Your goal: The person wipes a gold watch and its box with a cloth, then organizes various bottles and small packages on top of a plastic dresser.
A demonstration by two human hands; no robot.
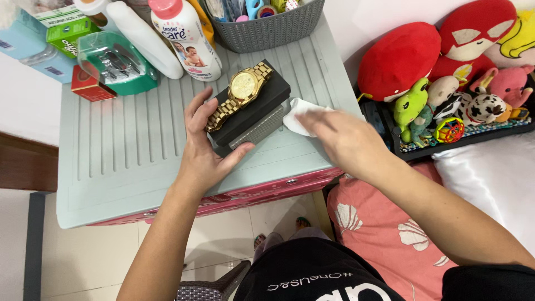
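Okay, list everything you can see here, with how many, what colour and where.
Watch: one, gold, lying on the box.
Box: one, black, on the cabinet top.
Wipe: one, white, right of the box.
Cabinet top: one, pale grey-green, ribbed.
Basket: one, grey, at the back.
Bottles: at least two, white, back left.
Case: one, clear and green, back left.
Plush toys: several, red, green, pink, on the right.
Left hand: grips the box.
Right hand: on the wipe.
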